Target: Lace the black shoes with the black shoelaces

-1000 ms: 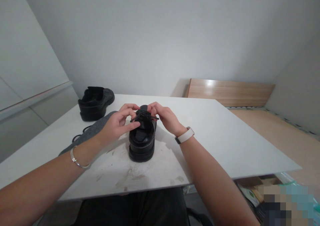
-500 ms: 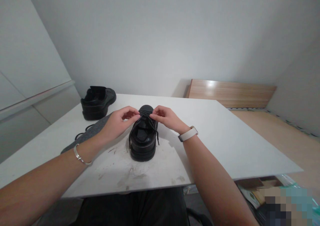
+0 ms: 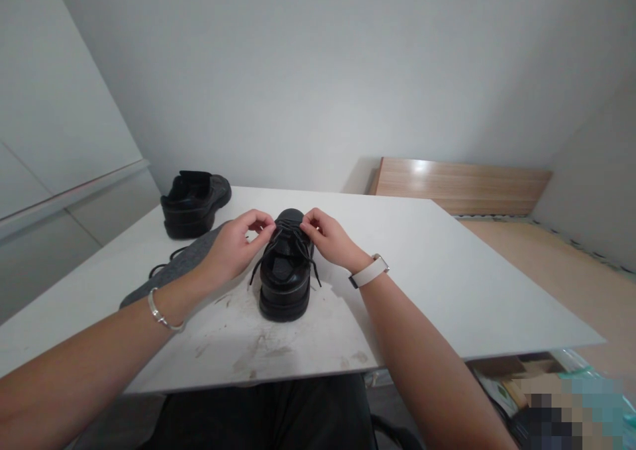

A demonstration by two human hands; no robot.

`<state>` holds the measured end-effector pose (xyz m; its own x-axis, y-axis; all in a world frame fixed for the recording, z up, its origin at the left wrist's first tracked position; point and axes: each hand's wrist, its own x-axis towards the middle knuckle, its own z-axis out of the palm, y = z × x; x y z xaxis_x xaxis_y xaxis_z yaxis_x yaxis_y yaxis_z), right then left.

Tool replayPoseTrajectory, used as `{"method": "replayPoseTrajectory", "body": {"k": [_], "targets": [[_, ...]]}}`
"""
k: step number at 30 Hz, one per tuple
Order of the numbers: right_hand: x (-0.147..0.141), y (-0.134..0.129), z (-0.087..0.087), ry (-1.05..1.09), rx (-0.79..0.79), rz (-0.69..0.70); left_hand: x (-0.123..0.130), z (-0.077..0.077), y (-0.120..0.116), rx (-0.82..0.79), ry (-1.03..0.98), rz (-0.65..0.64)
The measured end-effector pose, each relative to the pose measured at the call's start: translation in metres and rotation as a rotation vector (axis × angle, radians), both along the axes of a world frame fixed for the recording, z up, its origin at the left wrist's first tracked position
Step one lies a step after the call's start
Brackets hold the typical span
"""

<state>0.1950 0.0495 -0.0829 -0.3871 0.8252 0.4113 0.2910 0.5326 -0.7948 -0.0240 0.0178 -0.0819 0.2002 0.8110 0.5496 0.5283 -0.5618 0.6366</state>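
A black lace-up shoe (image 3: 284, 284) stands on the white table, heel toward me and toe pointing away. At its left side my left hand (image 3: 243, 238) pinches the shoelace between thumb and fingertips. My right hand (image 3: 328, 234) is closed in a similar pinch on the lace at the right side of the eyelets. Two loose lace ends (image 3: 317, 274) hang down, one on each side of the shoe's opening. The exact grip of the fingertips on the thin lace is hard to see.
Another black shoe (image 3: 189, 215) stands at the table's back left. A grey insole-shaped piece (image 3: 171, 271) with thin black cords beside it lies near my left forearm. The white table (image 3: 422, 271) bears brown smudges near its front edge. A wooden board (image 3: 447, 181) stands behind at right.
Both hands have moved slightly apart, the left one to the left and the right one a little to the right. The loose lace ends have swung outward from the shoe.
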Motion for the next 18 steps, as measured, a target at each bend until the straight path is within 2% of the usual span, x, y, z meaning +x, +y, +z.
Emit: {"method": "replayPoseTrajectory", "body": {"k": [10,18], "targets": [[0.0018,-0.0015,0.0013,-0.142,0.114,-0.030,-0.0016,-0.0015,0.0011,-0.055,-0.009,-0.052],[-0.0062,-0.0085,-0.0016,-0.143,0.214,-0.091,-0.0014,-0.0034,0.0027,0.005,-0.040,-0.020]]}}
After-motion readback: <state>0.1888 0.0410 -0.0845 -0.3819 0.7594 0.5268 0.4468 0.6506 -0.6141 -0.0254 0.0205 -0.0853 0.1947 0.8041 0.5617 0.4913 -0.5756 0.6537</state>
